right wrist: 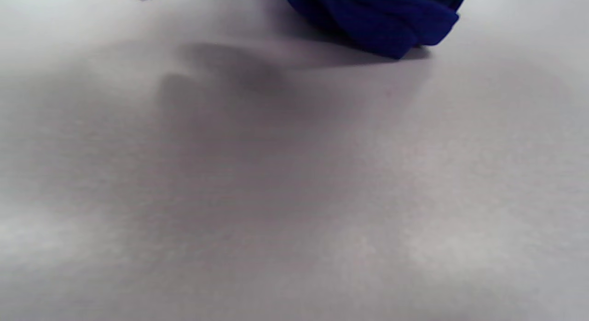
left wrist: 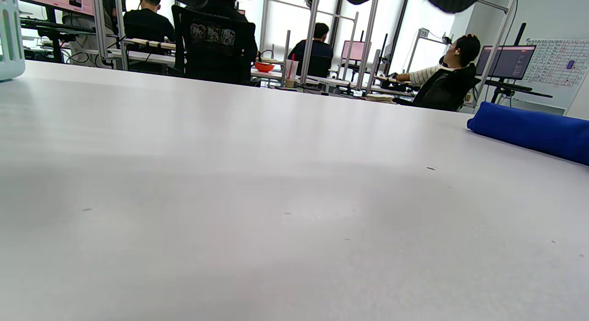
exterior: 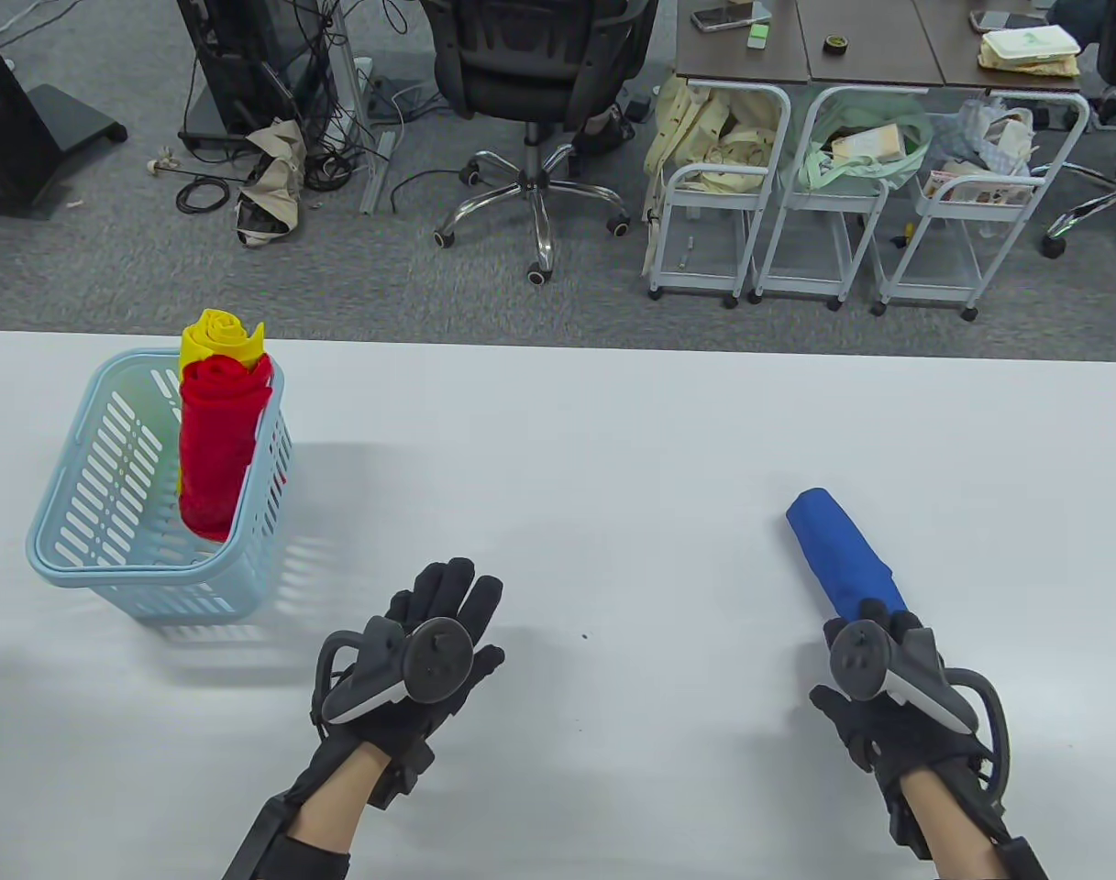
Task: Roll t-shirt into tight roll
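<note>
While your right hand (exterior: 874,665) grips the tightly rolled blue cotton t-shirt (exterior: 842,557), rolling looks done.
Your left hand (exterior: 429,642) rests open; next, probably carry it to the pale blue plastic basket (exterior: 99,513).

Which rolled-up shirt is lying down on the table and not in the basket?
The blue roll. It lies flat on the table, its near end at the right hand, while the yellow roll and red roll stand upright in the basket.
</note>
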Tool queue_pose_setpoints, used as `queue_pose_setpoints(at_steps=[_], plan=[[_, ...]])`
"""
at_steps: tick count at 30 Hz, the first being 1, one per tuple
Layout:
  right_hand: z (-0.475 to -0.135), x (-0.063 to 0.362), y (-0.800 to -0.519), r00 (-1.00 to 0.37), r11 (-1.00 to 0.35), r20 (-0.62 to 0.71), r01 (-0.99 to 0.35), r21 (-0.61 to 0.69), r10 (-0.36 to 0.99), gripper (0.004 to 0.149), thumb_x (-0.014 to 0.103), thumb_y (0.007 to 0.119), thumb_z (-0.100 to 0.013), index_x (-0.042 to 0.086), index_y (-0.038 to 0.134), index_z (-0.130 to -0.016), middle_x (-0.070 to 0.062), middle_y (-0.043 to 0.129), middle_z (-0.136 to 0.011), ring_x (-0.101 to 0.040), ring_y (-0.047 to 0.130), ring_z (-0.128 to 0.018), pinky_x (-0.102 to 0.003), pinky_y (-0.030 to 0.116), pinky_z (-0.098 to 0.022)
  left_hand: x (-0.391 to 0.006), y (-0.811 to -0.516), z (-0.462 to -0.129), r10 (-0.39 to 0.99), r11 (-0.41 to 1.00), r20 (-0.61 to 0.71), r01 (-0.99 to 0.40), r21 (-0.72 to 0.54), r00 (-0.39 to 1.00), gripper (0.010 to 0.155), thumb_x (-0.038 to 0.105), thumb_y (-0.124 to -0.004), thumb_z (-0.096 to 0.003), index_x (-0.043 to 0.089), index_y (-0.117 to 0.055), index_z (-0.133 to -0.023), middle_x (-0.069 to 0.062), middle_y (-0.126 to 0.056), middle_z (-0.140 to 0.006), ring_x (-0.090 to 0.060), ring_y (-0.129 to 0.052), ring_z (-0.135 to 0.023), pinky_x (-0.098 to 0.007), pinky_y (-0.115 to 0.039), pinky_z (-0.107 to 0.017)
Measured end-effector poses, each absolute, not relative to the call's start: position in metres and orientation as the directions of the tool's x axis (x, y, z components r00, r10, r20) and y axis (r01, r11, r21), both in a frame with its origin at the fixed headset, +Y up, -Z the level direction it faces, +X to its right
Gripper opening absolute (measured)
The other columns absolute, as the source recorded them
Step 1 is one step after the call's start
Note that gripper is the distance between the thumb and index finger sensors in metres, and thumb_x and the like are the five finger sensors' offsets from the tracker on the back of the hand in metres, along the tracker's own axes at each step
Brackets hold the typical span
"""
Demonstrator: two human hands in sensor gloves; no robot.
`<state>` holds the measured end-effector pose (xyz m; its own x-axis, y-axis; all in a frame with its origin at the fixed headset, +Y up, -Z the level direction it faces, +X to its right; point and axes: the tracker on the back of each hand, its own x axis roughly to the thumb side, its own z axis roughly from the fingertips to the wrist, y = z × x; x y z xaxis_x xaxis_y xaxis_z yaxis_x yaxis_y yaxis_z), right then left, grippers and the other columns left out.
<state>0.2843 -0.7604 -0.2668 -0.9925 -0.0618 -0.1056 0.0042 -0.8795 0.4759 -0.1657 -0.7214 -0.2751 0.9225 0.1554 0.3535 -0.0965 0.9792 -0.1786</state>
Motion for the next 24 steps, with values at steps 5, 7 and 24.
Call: queue_pose_setpoints(at_steps=[5,7,24], plan=[[-0.302,0.298,-0.765,-0.975,-0.867,-0.218,-0.065,0.494,-0.051,0.078,0.053,0.047,-0.058,0.022,-0.002,-0.110,-0.008,-0.022,-0.105,-0.044,-0.016,-0.101,-0.059,0.013,-0.075,-0.161,-0.718,-0.270,0.144,0.985,0.384,-0.095,-0.145,0.912,0.073,0.060,-0.040,-0.0572,0.034,-0.004,-0.114,-0.011,-0.003,-0.125,-0.042,-0.016,-0.116,-0.063,-0.033,-0.081],[-0.318,0.303,-0.765,-0.960,-0.861,-0.271,-0.085,0.501,-0.063,0.078,0.054,0.046,-0.058,0.022,-0.003,-0.110,-0.009,-0.023,-0.105,-0.045,-0.017,-0.100,-0.059,0.013,-0.075,-0.159,-0.716,-0.268,0.138,0.988,0.398,-0.096,-0.124,0.907,0.073,0.060,-0.039,-0.0571,0.033,-0.001,-0.114,-0.011,0.000,-0.124,-0.042,-0.012,-0.115,-0.064,-0.031,-0.081],[-0.387,0.330,-0.767,-0.800,-0.801,-0.582,-0.252,0.543,-0.142,0.077,0.055,0.035,-0.059,0.021,-0.017,-0.104,-0.010,-0.034,-0.098,-0.045,-0.027,-0.094,-0.060,0.006,-0.073,-0.155,-0.712,-0.263,0.110,0.993,0.414,-0.084,-0.082,0.903,0.073,0.060,-0.036,-0.0574,0.032,0.001,-0.114,-0.010,0.008,-0.122,-0.041,-0.002,-0.112,-0.059,-0.013,-0.079]])
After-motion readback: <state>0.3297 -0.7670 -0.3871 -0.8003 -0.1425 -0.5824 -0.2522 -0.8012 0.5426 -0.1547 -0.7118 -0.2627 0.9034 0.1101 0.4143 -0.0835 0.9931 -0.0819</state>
